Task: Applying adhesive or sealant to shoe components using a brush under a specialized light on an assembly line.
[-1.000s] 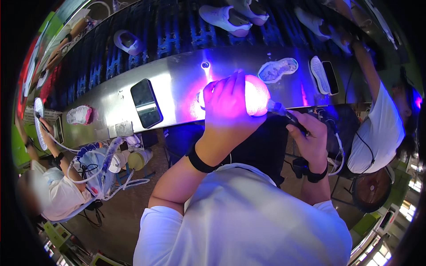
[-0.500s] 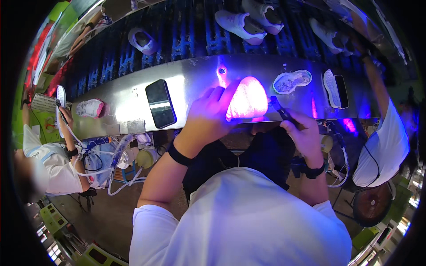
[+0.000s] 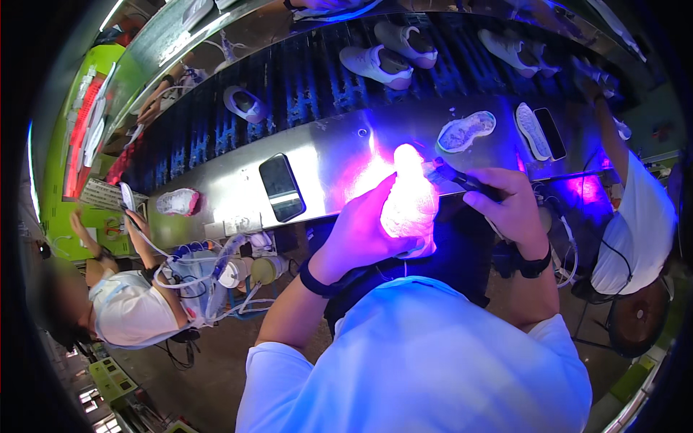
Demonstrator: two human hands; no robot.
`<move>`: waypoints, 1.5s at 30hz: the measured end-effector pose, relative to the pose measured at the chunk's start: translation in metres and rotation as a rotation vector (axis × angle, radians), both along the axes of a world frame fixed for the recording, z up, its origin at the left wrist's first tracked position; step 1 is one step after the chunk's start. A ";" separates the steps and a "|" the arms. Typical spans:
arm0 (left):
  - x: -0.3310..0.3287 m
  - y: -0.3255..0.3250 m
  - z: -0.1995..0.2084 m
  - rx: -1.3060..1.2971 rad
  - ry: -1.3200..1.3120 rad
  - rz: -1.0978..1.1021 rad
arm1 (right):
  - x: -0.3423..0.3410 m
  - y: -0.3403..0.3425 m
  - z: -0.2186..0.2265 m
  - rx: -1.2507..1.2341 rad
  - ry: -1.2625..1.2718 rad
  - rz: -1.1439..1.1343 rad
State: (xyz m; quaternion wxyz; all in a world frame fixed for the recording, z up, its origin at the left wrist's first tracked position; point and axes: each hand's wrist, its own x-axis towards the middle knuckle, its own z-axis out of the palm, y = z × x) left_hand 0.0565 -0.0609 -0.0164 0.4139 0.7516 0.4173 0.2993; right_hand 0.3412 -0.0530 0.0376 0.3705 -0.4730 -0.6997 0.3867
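Note:
A white shoe (image 3: 408, 211), washed out by bright violet-pink light, is in my left hand (image 3: 359, 232). My fingers are wrapped round its left side, and the shoe stands nearly on end over the near edge of the metal bench. In my right hand (image 3: 514, 206) is a dark-handled brush (image 3: 468, 182), pointing left. Its pale tip lies close beside the narrow upper end of the shoe; glare hides whether they touch. To the right of the light, a white sole (image 3: 466, 132) lies hollow side up on the bench.
A phone (image 3: 281, 187) lies left on the metal bench (image 3: 234, 193). Another sole (image 3: 533, 131) and phone (image 3: 551, 134) lie at right. Beyond, a conveyor of dark rollers (image 3: 292, 94) carries several shoes (image 3: 377, 65). Co-workers sit on both sides, the left one (image 3: 141, 310) beside hoses.
My left hand has brought the shoe nearer to me and turned it more upright. The brush tip has moved up along it. My view has shifted too.

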 end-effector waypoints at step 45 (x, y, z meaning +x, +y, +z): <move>0.014 0.006 0.014 -0.735 -0.476 0.082 | 0.031 -0.025 -0.042 -0.274 -0.015 0.124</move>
